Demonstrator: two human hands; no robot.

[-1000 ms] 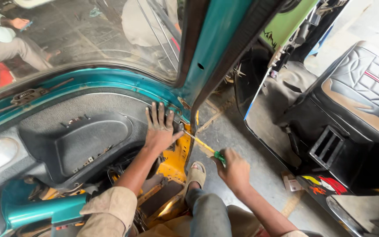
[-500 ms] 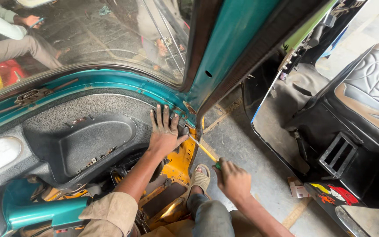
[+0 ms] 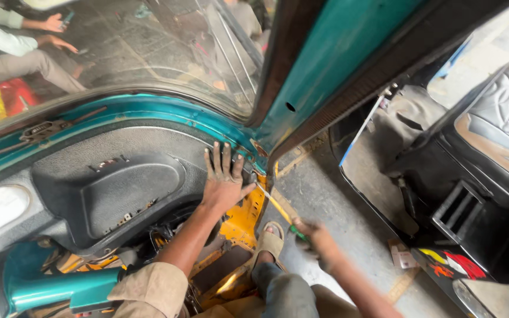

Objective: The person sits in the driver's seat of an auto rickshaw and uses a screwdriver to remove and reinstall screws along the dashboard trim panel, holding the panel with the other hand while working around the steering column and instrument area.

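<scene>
Screwdriver [image 3: 278, 211], yellow shaft w/ green handle, gripped in right hand [image 3: 316, 237], fingers wrapped shut round the handle; hand blurred. Shaft angled up-left, tip at the seam between grey dash panel [image 3: 119, 188] and teal door pillar [image 3: 331, 70], just beside left thumb. Left hand [image 3: 224, 179] open, fingers spread, palm pressed flat on the dash panel's upper right corner, right under the teal windscreen frame [image 3: 148, 109]. Yellow bodywork [image 3: 240, 221] below the left wrist, partly hidden by forearm. Sandalled foot [image 3: 269, 242] on the concrete floor [image 3: 331, 194], directly under the screwdriver shaft. Teal handlebar tube [image 3: 54, 288] at lower left. Black padded seat [image 3: 496, 123] to the right, well apart from both hands. Beyond the windscreen [image 3: 148, 47], another person's hands [image 3: 54, 32] top left, holding sth small; can't tell what.
</scene>
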